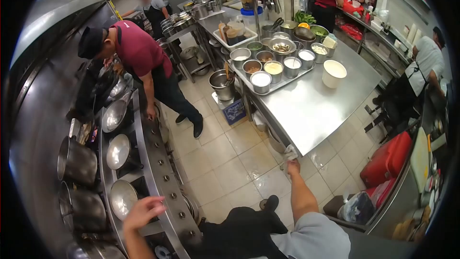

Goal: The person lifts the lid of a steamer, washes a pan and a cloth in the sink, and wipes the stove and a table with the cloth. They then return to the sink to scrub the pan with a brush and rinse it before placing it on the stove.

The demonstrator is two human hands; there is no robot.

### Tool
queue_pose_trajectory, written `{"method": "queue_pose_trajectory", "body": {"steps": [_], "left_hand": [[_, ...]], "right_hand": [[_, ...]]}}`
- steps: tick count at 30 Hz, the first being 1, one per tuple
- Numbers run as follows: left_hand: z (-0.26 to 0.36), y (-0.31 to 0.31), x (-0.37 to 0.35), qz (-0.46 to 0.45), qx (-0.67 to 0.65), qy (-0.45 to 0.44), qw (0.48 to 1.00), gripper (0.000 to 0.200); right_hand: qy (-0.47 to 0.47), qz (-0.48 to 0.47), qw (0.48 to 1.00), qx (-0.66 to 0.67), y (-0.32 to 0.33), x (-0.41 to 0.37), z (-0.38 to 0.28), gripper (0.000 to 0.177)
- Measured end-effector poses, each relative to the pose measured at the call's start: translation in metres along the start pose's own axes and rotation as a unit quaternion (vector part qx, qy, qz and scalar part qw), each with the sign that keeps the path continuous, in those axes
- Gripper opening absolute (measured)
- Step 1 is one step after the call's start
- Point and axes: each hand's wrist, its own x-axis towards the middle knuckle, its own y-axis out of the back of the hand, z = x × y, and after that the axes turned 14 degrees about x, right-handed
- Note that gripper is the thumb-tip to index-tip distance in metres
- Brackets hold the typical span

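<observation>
My left hand (142, 212) hovers over the front of the stove (152, 178), fingers loosely stretched and nothing in them. Just beyond it, a shallow metal pan (123, 198) sits on a burner, with two more pans (118, 151) (114, 116) in line behind. On the other side, my right arm reaches out to the near corner of the steel table (316, 129). There my right hand (293, 167) is closed on a crumpled white cloth (291, 152), which overlaps the table's edge in this view.
A tray (275, 85) of metal food containers and a white tub (334, 73) stand on the table. One person (143, 57) bends over the stove ahead; others work farther back and at right. Large pots (79, 163) line the left wall. A red bin (387, 160) stands at right.
</observation>
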Motion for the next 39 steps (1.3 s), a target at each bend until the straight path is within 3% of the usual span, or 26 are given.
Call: {"method": "queue_pose_trajectory", "body": {"steps": [2,4,6,8,10,12,13,14,15,16,17,18,19,20,21,22,23,25,26,28,30,32,34,36,38,39], "left_hand": [[0.023,-0.051,0.075,-0.089,-0.001,-0.01,0.996,0.039],[0.046,-0.099,0.137,-0.157,0.019,-0.042,0.986,0.04],[0.075,-0.142,0.189,-0.195,0.064,-0.089,0.975,0.04],[0.085,-0.191,0.241,-0.212,0.05,-0.102,0.971,0.042],[0.075,-0.248,0.299,-0.191,-0.03,-0.073,0.979,0.047],[0.062,-0.324,0.335,-0.157,-0.153,0.003,0.976,0.053],[0.054,-0.36,0.347,-0.147,-0.211,0.054,0.965,0.057],[0.034,-0.392,0.363,-0.151,-0.21,0.051,0.965,0.057],[0.013,-0.42,0.379,-0.301,-0.403,-0.017,0.864,0.058],[0.003,-0.434,0.387,-0.428,-0.567,-0.081,0.699,0.059],[0.028,-0.424,0.37,-0.429,-0.567,-0.082,0.699,0.059],[0.074,-0.397,0.33,-0.284,-0.533,0.038,0.796,0.057],[0.102,-0.378,0.307,-0.126,-0.476,0.157,0.856,0.056],[0.091,-0.384,0.307,-0.122,-0.478,0.156,0.856,0.056],[0.068,-0.399,0.309,-0.036,-0.337,0.037,0.94,0.052],[0.065,-0.4,0.305,0.051,-0.18,-0.081,0.979,0.049],[0.058,-0.388,0.309,0.054,-0.183,-0.08,0.978,0.049],[0.074,-0.317,0.302,-0.231,-0.111,0.02,0.967,0.044],[0.085,-0.286,0.301,-0.241,-0.104,-0.009,0.965,0.032],[0.071,-0.241,0.334,-0.163,-0.052,-0.189,0.967,0.022],[0.085,-0.195,0.383,-0.043,-0.098,-0.086,0.99,0.015],[0.093,-0.155,0.46,0.046,-0.178,-0.055,0.981,0.013],[0.136,-0.12,0.524,0.131,-0.212,-0.083,0.965,0.016],[0.173,-0.093,0.593,0.142,-0.261,-0.094,0.95,0.019],[0.187,-0.075,0.674,0.144,-0.252,-0.107,0.951,0.022],[0.201,-0.072,0.699,0.159,-0.263,-0.082,0.948,0.024]], "right_hand": [[-0.025,-0.062,0.994,0.082,0.009,-0.004,-0.029,0.03],[-0.092,-0.145,0.98,-0.099,0.026,-0.014,-0.05,0.029],[-0.05,-0.178,0.972,-0.145,0.049,-0.037,-0.077,0.031],[-0.063,-0.247,0.962,-0.094,0.07,-0.056,-0.102,0.027],[-0.169,-0.292,0.911,0.238,0.076,-0.077,-0.137,0.022],[-0.291,-0.265,0.834,0.387,0.078,-0.09,-0.221,0.018],[-0.274,-0.264,0.834,0.4,0.067,-0.089,-0.242,0.017],[-0.164,-0.225,0.903,0.327,0.045,-0.083,-0.241,0.022],[-0.073,-0.137,0.955,0.254,0.032,-0.077,-0.25,0.027],[0.019,-0.046,0.984,0.174,0.023,-0.068,-0.259,0.032],[0.02,-0.045,0.984,0.174,0.017,-0.057,-0.267,0.032],[-0.008,-0.041,0.986,0.162,0.011,-0.048,-0.274,0.037],[-0.036,-0.038,0.987,0.151,0.005,-0.042,-0.281,0.043],[-0.034,-0.042,0.987,0.152,-0.001,-0.035,-0.286,0.043],[-0.064,-0.054,0.986,0.147,-0.006,-0.027,-0.288,0.042],[-0.093,-0.066,0.983,0.142,-0.011,-0.021,-0.286,0.042],[-0.092,-0.069,0.983,0.139,-0.015,-0.018,-0.282,0.042],[-0.045,-0.166,0.983,0.06,-0.02,-0.013,-0.266,0.035],[-0.044,-0.166,0.984,0.057,-0.018,-0.013,-0.262,0.035],[0.031,-0.296,0.954,-0.021,-0.008,-0.023,-0.246,0.031],[0.006,-0.452,0.892,-0.006,0.005,-0.029,-0.221,0.035],[0.019,-0.536,0.843,-0.037,0.027,-0.029,-0.228,0.046],[-0.01,-0.515,0.855,-0.063,0.042,-0.024,-0.19,0.056],[-0.155,-0.462,0.86,-0.154,0.077,-0.019,-0.17,0.06],[-0.008,-0.469,0.826,-0.312,0.126,-0.026,-0.075,0.046],[-0.283,-0.234,0.895,-0.253,0.142,-0.036,-0.133,0.041]]}}
